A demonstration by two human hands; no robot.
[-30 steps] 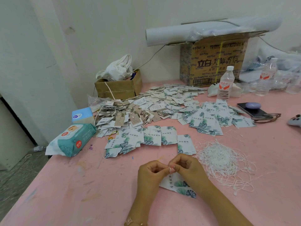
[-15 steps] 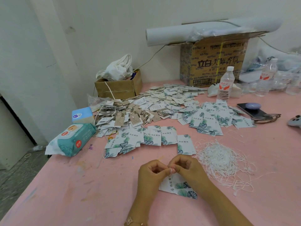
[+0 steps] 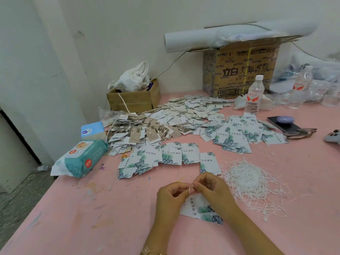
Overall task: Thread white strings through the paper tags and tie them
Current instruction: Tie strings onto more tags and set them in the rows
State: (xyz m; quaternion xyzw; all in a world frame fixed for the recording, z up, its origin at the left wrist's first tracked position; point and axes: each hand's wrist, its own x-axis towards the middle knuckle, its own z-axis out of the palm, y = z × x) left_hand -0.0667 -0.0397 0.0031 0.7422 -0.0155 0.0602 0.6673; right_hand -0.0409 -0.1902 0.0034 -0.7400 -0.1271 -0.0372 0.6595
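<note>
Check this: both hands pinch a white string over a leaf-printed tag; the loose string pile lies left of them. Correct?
No. The head view shows the loose string pile right of the left hand and right hand pinching the white string. The rest holds.

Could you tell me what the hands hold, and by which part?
The left hand and right hand both pinch a thin white string where it loops, above a leaf-printed paper tag.

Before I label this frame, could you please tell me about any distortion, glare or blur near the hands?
Head view: wide-angle distortion leans the wall edges; soft, even light, no glare on the pink table; left hand, right hand and the white string they pinch look sharp.
</note>
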